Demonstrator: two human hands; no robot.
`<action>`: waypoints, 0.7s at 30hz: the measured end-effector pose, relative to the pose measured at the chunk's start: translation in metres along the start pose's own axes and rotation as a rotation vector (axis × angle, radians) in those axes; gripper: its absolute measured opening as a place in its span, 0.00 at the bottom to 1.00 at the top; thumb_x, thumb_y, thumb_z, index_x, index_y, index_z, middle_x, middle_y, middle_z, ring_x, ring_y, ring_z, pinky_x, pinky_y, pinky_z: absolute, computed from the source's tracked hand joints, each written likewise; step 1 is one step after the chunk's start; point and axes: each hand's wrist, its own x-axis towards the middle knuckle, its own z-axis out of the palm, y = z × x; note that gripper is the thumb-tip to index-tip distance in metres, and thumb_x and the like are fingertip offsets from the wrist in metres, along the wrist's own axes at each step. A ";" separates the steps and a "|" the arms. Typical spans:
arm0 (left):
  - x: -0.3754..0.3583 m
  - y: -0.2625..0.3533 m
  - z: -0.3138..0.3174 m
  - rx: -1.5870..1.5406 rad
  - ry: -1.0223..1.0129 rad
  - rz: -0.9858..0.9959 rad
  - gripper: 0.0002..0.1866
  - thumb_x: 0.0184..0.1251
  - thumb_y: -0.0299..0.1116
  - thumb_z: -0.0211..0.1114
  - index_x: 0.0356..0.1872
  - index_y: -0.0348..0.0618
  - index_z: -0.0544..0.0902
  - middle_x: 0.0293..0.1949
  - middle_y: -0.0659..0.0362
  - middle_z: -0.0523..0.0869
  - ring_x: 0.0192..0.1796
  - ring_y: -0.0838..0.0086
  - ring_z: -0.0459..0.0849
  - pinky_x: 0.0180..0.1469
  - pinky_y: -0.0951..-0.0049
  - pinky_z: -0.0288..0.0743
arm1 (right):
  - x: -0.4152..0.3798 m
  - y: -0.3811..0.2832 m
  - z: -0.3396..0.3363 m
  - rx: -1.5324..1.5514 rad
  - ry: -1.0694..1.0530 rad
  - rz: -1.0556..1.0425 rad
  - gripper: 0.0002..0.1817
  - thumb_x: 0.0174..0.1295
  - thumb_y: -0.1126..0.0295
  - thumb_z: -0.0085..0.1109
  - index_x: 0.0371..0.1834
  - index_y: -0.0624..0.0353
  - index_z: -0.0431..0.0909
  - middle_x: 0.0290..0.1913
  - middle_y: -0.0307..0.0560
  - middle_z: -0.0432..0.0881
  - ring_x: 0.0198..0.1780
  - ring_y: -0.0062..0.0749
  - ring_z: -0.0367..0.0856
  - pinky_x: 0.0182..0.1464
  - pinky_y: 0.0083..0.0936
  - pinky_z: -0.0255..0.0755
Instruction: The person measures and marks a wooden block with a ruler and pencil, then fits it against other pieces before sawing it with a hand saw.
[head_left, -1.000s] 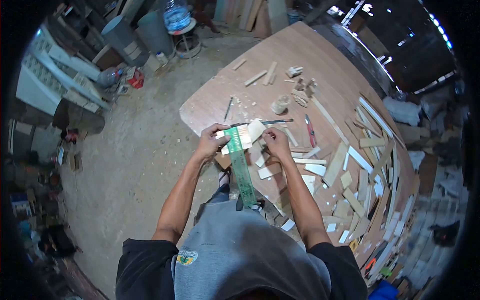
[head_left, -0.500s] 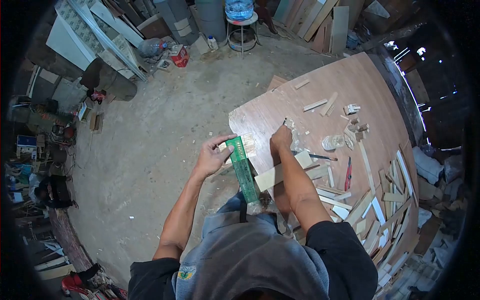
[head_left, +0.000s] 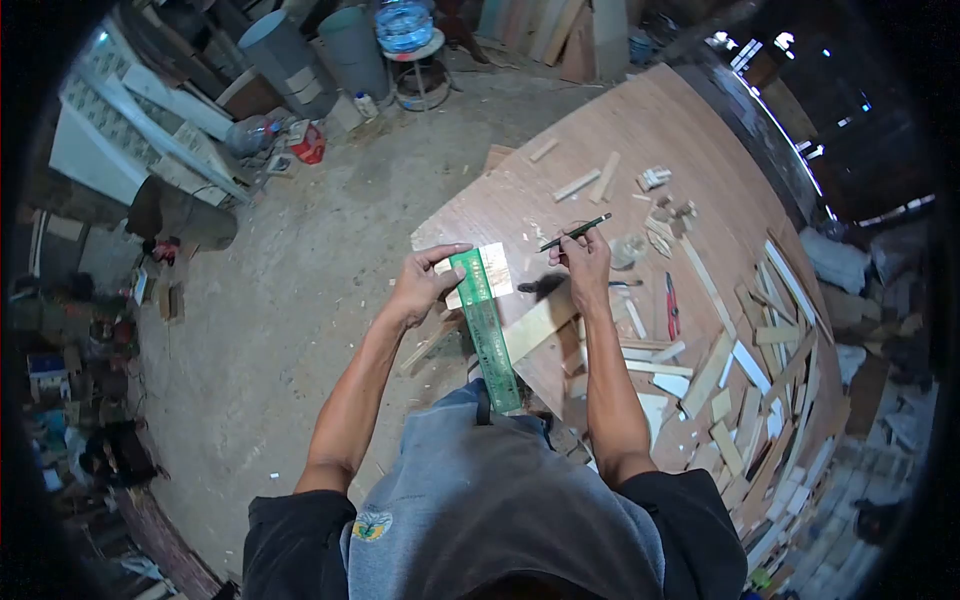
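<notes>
My left hand [head_left: 425, 288] pinches a green translucent ruler [head_left: 490, 350] between thumb and fingers. Under its upper end sits a small pale wood piece [head_left: 496, 262], held together with it near the table's left corner. The ruler's lower end reaches back toward my waist. Over the table, my right hand [head_left: 590, 262] grips a dark pencil [head_left: 575, 232], its tip angled left toward the wood piece. Below and between the hands, a pale wood strip [head_left: 545, 322] lies across the table edge.
A wide plywood table [head_left: 700, 130] stretches ahead and right. On it are red-handled pliers [head_left: 672, 305], a clear jar [head_left: 627, 250] and several wood offcuts [head_left: 745, 360]. Ahead, a stool [head_left: 420, 75] carries a blue water bottle [head_left: 404, 25]; drums [head_left: 278, 50] stand beside it.
My right hand has lifted from the tabletop with the pencil and turned it across toward the left. The view has shifted slightly; my left hand still holds the ruler and wood piece.
</notes>
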 end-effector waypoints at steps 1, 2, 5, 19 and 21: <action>0.007 -0.003 0.008 0.000 -0.027 -0.003 0.19 0.68 0.22 0.67 0.59 0.40 0.85 0.32 0.68 0.84 0.25 0.88 0.72 0.25 0.83 0.65 | -0.022 -0.027 -0.006 0.042 -0.065 -0.095 0.06 0.68 0.76 0.58 0.44 0.67 0.77 0.36 0.48 0.85 0.36 0.27 0.86 0.37 0.22 0.81; 0.013 -0.006 0.018 -0.024 -0.046 -0.017 0.19 0.67 0.22 0.68 0.59 0.40 0.85 0.32 0.68 0.85 0.26 0.88 0.73 0.25 0.84 0.66 | -0.044 -0.047 -0.011 0.081 -0.129 -0.191 0.07 0.70 0.78 0.55 0.48 0.68 0.76 0.38 0.47 0.85 0.38 0.27 0.87 0.38 0.21 0.81; 0.027 -0.009 0.045 0.015 -0.160 -0.019 0.19 0.67 0.22 0.69 0.59 0.40 0.85 0.32 0.66 0.87 0.26 0.88 0.75 0.25 0.85 0.68 | -0.094 -0.069 -0.022 -0.015 -0.092 -0.273 0.07 0.70 0.78 0.57 0.48 0.70 0.77 0.40 0.51 0.87 0.39 0.27 0.88 0.41 0.24 0.84; 0.015 -0.016 0.192 0.088 -0.503 -0.084 0.21 0.66 0.20 0.68 0.60 0.37 0.84 0.26 0.66 0.82 0.21 0.85 0.71 0.21 0.81 0.63 | -0.162 -0.073 -0.117 -0.476 0.174 -0.568 0.10 0.65 0.77 0.61 0.49 0.63 0.81 0.43 0.54 0.88 0.44 0.44 0.90 0.46 0.33 0.81; 0.013 -0.019 0.204 0.107 -0.523 -0.089 0.21 0.65 0.20 0.68 0.60 0.37 0.84 0.26 0.66 0.83 0.21 0.86 0.71 0.21 0.81 0.63 | -0.176 -0.081 -0.128 -0.542 0.180 -0.556 0.11 0.65 0.77 0.61 0.49 0.63 0.81 0.43 0.54 0.88 0.44 0.45 0.90 0.45 0.34 0.81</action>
